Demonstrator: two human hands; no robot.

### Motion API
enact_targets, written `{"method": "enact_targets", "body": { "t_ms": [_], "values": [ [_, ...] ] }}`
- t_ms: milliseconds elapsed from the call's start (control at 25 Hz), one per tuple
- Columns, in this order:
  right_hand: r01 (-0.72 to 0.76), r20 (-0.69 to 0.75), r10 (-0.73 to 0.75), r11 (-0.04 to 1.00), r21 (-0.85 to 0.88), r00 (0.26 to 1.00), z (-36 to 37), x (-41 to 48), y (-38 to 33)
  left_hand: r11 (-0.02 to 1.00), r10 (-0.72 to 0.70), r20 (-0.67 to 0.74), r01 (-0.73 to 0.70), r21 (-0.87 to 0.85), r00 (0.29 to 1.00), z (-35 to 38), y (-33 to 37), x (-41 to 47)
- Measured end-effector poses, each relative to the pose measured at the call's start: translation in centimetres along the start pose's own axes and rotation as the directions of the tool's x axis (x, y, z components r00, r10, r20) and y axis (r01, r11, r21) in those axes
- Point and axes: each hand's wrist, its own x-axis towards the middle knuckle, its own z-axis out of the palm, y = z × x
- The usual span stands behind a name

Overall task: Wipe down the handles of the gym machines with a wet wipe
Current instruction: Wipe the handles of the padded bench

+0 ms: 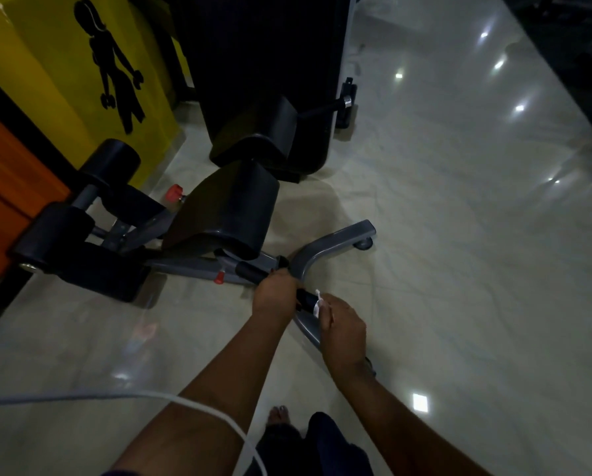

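Handle (251,271) is the short black bar low at the near end of the bench (226,207), just above the grey frame leg (336,242) that rests on the glossy floor (459,235). Your left hand (275,293) is on the middle of it, fingers curled round the bar in a grip. Your right hand (342,324) is just beside it at the bar's near end, fingers curled and pinching the wet wipe (318,301), a small white scrap pressed against the black tip. A red knob (175,193) sticks out beyond the seat, black foam rollers (110,159) sit to the left, and a white cable (184,403) crosses your left forearm.
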Motion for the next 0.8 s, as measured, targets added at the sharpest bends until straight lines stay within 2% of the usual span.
{"method": "enact_targets", "body": {
  "t_ms": [40,80,120,160,200,240,280,320,360,400,440,480,520,560,680,800],
  "values": [
    [-0.173,0.061,0.169,0.981,0.081,0.984,-0.6,0.9,-0.5,1.000,0.002,-0.013,-0.002,0.014,1.000,0.1,-0.1,-0.1],
    [-0.456,0.175,0.425,0.863,0.219,0.888,-1.0,2.0,-0.6,1.000,0.000,-0.028,0.001,0.021,1.000,0.3,-0.1,-0.3],
    [-0.728,0.369,0.629,0.552,0.407,0.684,-1.2,2.9,-0.7,1.000,-0.007,-0.052,0.008,0.017,0.999,0.3,-0.1,-0.5],
    [-0.826,0.587,0.648,0.119,0.551,0.485,-1.5,3.2,-1.0,1.000,-0.019,-0.072,0.020,0.011,0.997,0.4,-0.1,-0.5],
    [-0.770,0.715,0.580,-0.220,0.599,0.390,-1.6,2.9,-1.3,0.999,-0.035,-0.074,0.035,-0.003,0.997,0.4,-0.1,-0.5],
    [-0.685,0.748,0.556,-0.386,0.618,0.362,-1.7,2.5,-1.5,0.998,-0.047,-0.063,0.045,-0.034,0.997,0.4,-0.1,-0.3],
    [-0.620,0.736,0.578,-0.445,0.646,0.353,-1.7,2.1,-1.7,0.997,-0.057,-0.037,0.054,-0.059,0.998,0.3,-0.1,-0.3],
    [-0.591,0.693,0.620,-0.419,0.689,0.368,-2.2,1.6,-2.3,0.994,-0.074,-0.001,0.074,-0.076,0.997,0.2,0.0,-0.1],
    [-0.602,0.617,0.685,-0.320,0.732,0.387,-2.5,1.0,-2.7,0.992,-0.094,0.022,0.095,-0.086,0.995,0.2,0.1,0.0],
    [-0.650,0.512,0.754,-0.151,0.745,0.412,-2.7,0.5,-3.0,0.990,-0.109,0.027,0.111,-0.086,0.994,0.2,0.1,-0.1],
    [-0.712,0.376,0.813,0.066,0.700,0.445,-2.7,0.1,-3.1,0.989,-0.121,0.016,0.122,-0.079,0.993,0.3,0.1,-0.1],
    [-0.732,0.248,0.825,0.261,0.629,0.507,-2.7,-0.2,-3.2,0.991,-0.120,0.003,0.120,-0.066,0.993,0.4,0.0,-0.1],
    [-0.720,0.156,0.802,0.407,0.563,0.576,-2.5,-0.2,-3.1,0.993,-0.106,0.006,0.106,-0.050,0.994,0.5,0.0,-0.1],
    [-0.699,0.110,0.778,0.482,0.529,0.619,-2.4,-0.1,-3.0,0.995,-0.087,0.012,0.087,-0.042,0.996,0.4,0.0,0.1],
    [-0.667,0.085,0.754,0.516,0.539,0.652,-2.5,-0.6,-3.6,0.996,-0.079,0.061,0.081,-0.022,0.995,0.2,0.1,0.6],
    [-0.565,0.001,0.656,0.649,0.510,0.755,-2.5,-2.7,-4.8,0.997,-0.075,0.080,0.078,-0.028,0.994,0.0,0.0,0.5]
  ]
}}
